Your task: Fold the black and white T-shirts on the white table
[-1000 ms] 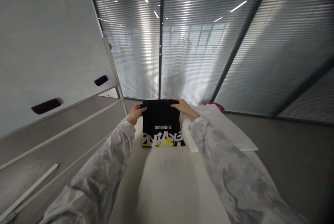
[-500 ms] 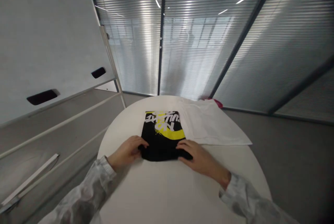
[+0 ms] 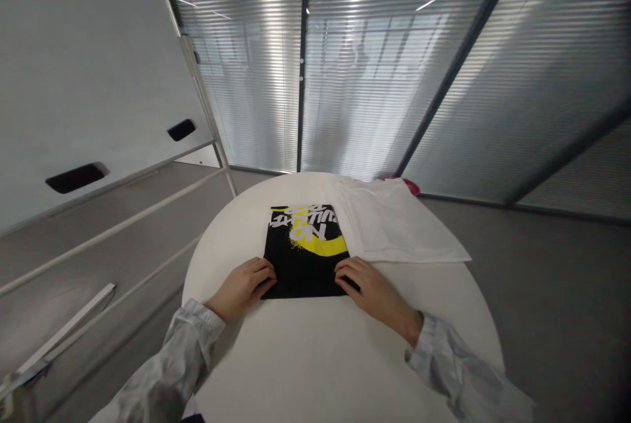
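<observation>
A folded black T-shirt [image 3: 304,259] with white and yellow print lies flat on a round white table [image 3: 320,357]. My left hand [image 3: 242,286] rests at its near left corner, fingers curled onto the cloth's edge. At the near right corner my right hand [image 3: 369,286] lies the same way, fingers bent over the fabric. Both sleeves are pale and patterned.
A white folded garment [image 3: 394,229] lies to the right of the black shirt, with something pink [image 3: 410,185] at the table's far edge. A whiteboard on a stand [image 3: 89,81] leans at the left. Glass walls with blinds [image 3: 374,68] stand behind the table.
The black shirt's far half was folded toward me, turning the yellow print to the far side. Both hands came from the far edge to the near corners and settled there.
</observation>
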Demonstrator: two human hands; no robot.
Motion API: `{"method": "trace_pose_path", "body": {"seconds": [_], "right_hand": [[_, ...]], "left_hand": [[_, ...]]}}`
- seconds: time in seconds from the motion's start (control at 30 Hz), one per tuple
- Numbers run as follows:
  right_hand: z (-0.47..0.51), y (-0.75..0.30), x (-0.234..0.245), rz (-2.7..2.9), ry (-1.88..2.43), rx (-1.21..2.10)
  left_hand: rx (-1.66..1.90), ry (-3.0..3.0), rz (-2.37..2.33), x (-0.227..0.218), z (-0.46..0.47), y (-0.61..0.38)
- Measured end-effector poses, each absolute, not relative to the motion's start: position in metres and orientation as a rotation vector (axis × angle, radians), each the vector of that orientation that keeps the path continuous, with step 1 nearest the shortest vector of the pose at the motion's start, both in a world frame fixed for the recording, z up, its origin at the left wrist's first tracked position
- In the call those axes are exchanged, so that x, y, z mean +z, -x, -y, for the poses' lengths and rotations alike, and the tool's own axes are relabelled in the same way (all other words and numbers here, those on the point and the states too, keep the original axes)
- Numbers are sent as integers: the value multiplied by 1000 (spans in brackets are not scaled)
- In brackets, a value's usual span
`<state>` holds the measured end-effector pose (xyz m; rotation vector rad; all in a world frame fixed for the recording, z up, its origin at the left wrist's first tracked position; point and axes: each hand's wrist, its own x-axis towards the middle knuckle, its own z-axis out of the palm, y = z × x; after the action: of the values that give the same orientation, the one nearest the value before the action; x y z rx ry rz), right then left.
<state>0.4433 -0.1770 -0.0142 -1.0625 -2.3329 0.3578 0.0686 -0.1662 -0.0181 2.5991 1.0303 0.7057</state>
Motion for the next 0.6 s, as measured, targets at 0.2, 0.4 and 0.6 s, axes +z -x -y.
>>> {"method": "trace_pose_path", "body": {"seconds": [0.2, 0.4, 0.6], "right_hand": [[182, -442, -10, 2364, 1088, 366], [189, -444, -4, 2308, 1057, 394], [189, -441, -11, 2413, 1085, 331]], "left_hand": [[831, -2566, -1021, -7, 175, -69], [711, -2573, -913, 4, 185, -63], [627, -2692, -985, 3, 186, -90]]}}
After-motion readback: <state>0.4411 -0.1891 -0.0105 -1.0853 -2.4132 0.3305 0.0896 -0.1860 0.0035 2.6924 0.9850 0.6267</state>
